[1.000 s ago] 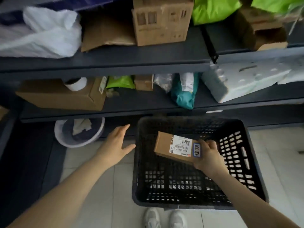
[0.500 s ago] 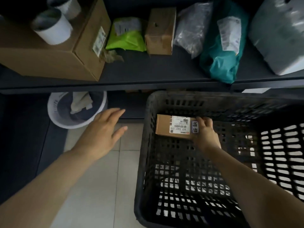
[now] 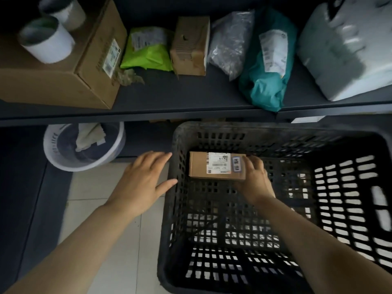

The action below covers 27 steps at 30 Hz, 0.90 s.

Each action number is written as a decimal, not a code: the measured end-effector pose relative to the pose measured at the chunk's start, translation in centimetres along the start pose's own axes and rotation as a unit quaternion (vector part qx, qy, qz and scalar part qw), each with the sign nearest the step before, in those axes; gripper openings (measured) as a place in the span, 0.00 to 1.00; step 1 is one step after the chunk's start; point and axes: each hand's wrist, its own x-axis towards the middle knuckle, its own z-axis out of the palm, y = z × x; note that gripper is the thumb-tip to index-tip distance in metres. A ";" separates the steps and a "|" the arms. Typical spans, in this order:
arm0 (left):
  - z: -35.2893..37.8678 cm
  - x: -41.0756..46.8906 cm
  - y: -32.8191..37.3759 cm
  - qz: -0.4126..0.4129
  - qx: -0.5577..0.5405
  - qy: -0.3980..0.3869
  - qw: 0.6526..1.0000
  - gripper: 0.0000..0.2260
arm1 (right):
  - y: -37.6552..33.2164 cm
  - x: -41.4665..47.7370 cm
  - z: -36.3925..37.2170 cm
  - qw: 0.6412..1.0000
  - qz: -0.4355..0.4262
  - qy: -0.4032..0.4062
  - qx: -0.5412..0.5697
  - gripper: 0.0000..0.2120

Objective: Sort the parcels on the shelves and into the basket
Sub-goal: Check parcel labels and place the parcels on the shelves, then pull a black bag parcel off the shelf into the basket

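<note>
A small brown cardboard parcel (image 3: 201,167) with a white barcode label is low inside the black slotted basket (image 3: 343,136), near its far left corner. My right hand (image 3: 255,179) grips the parcel's right end, fingers curled over its top. My left hand (image 3: 143,179) hovers with straight spread fingers just outside the basket's left wall; whether it touches the wall I cannot tell. On the dark shelf (image 3: 169,98) above lie a green mailer (image 3: 148,54), a small brown box (image 3: 189,46), a clear grey bag (image 3: 230,42) and a teal mailer (image 3: 269,66).
A large cardboard box (image 3: 63,77) with two white cylinders (image 3: 45,40) on top fills the shelf's left. A white foam parcel (image 3: 347,49) sits at the right. A round white bin (image 3: 84,145) with crumpled paper stands on the floor under the shelf.
My right hand has lowered the parcel deeper into the basket toward its far left corner. My left hand has moved right, up to the basket's wall. The view has tilted down and closer.
</note>
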 end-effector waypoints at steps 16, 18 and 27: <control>-22.1 -14.6 1.6 -0.099 0.022 0.097 0.990 0.24 | -16.6 -15.5 -24.0 0.942 -0.261 -0.019 -0.212 0.35; -25.1 -20.0 0.8 -0.137 0.047 0.125 0.982 0.26 | -21.4 -18.5 -25.5 0.910 -0.328 -0.023 -0.253 0.35; -33.8 -49.4 -2.1 -0.382 0.188 0.222 0.877 0.29 | -44.4 -36.7 -27.7 0.748 -0.597 0.054 -0.285 0.33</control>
